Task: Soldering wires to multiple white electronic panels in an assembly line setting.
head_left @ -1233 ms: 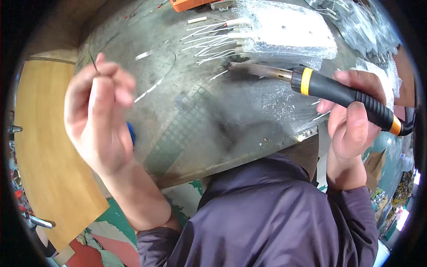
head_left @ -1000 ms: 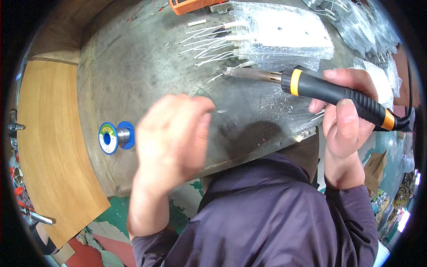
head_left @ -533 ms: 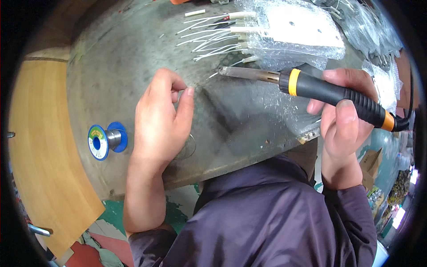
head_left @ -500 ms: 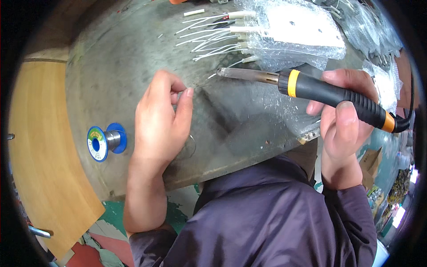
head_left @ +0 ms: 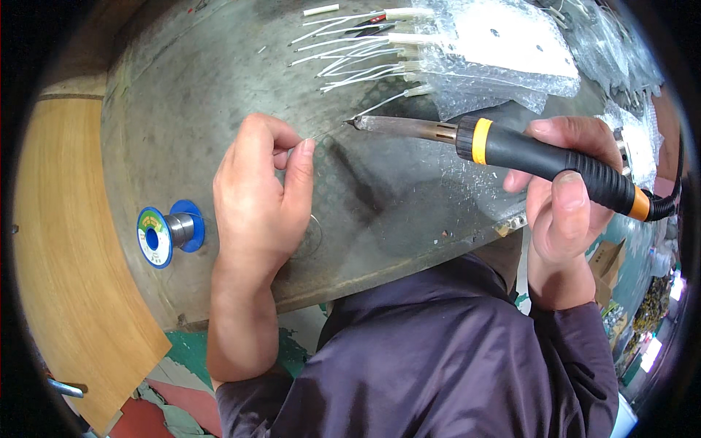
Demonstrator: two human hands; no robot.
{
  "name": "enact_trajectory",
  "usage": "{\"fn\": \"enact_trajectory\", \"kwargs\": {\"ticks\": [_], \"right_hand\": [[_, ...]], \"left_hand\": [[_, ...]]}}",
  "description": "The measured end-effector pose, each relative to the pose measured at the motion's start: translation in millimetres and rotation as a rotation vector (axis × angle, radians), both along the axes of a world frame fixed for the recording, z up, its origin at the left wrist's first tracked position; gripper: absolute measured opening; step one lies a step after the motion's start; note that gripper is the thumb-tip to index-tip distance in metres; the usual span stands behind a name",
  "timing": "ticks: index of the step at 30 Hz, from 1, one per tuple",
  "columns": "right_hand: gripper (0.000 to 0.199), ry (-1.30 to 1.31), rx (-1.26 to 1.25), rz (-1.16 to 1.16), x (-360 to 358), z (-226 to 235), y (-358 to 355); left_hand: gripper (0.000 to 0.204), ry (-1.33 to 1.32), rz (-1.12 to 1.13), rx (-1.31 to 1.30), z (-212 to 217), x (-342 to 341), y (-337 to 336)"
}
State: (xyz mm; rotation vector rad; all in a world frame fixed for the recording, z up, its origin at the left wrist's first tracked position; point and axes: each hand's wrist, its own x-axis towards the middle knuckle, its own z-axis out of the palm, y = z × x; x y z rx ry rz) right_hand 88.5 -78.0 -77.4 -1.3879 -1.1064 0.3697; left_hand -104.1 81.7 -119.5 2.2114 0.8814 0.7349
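Note:
My left hand (head_left: 259,193) pinches a thin strand of solder wire (head_left: 326,134) between thumb and finger. The strand points up and right toward the iron's tip. In my right hand (head_left: 566,212) is a soldering iron (head_left: 544,155) with a black grip and yellow and orange bands, lying nearly level. Its dark tip is at the end of a white lead (head_left: 380,105); whether they touch is hard to tell. Several more white leads (head_left: 339,55) stick out leftward from bubble-wrapped packs (head_left: 504,51). A blue spool of solder (head_left: 180,228) rests left of my left hand.
The worn grey metal tabletop (head_left: 197,117) has a curved front edge close to my body. A wooden board (head_left: 62,241) adjoins it on the left. More plastic-wrapped pieces (head_left: 613,55) lie at the far right. The iron's black cable (head_left: 675,182) runs along the right side.
The iron's tip has shifted slightly left and down, to the lead's end. My left hand remains pinched on the solder and has moved a little left. The view has shifted slightly.

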Motion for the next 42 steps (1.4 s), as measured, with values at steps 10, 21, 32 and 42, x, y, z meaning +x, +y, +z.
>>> {"fn": "enact_trajectory", "kwargs": {"ticks": [10,21,32,42], "right_hand": [[0.046,-0.015,-0.009,0.016,2.2,-1.3,0.0],[0.046,-0.033,-0.014,0.025,2.6,-1.8,0.5],[0.045,-0.045,-0.005,0.023,3.5,-1.4,0.5],[0.045,-0.039,-0.034,0.059,5.5,-1.8,-1.8]], "left_hand": [[0.011,0.032,-0.070,0.058,-1.0,0.3,0.8],[0.015,0.073,-0.049,0.061,3.3,5.1,-1.4],[0.015,0.048,-0.065,0.079,2.7,5.2,0.1],[0.015,0.049,-0.060,0.065,3.1,6.5,-1.4]]}}
